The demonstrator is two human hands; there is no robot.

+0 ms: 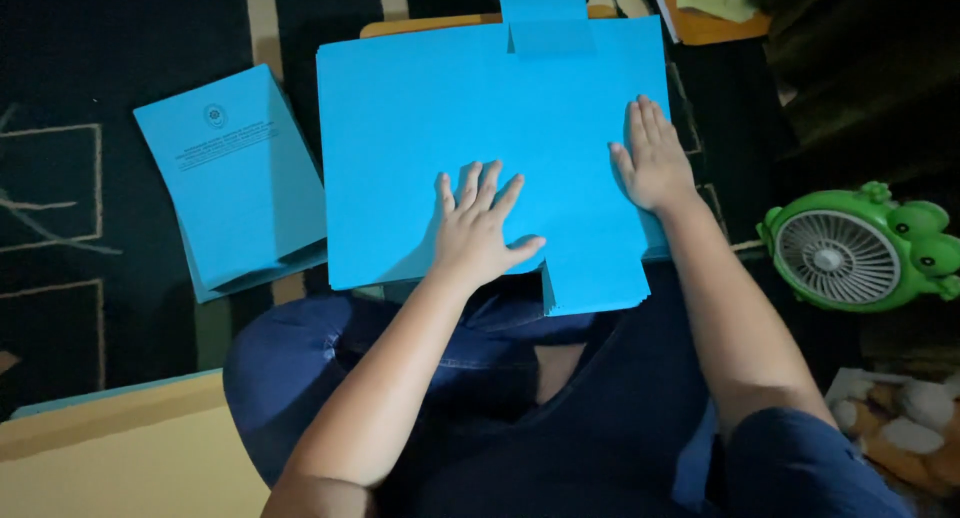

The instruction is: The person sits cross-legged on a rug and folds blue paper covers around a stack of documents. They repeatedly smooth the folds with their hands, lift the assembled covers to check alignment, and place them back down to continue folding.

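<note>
While dark blue trousers [400,378] fill the near part of the view, a seated person presses both bare hands flat on a stack of bright blue card sheets [440,98] lying across the lap and reaching out over the dark patterned floor mat [60,38]. Left hand [478,233] rests with fingers spread wide near the stack's lower middle, gripping nothing; right hand [655,163] lies palm down, fingers close together, near the right edge, also gripping nothing. Each sheet is cut with a tab at the near edge and another at the far edge. Thin card of this kind is probably light and fairly stiff yet easily creased, and smooth sheets would likely slide on one another, so the outer edges or the tabs look like the safest places to take hold. To the left lies a smaller pile of folded blue covers [235,178]; to the right stands a green frog-shaped fan [860,248]. A pale board [120,458] shows at lower left, and an orange folder [715,13] lies farthest off.
</note>
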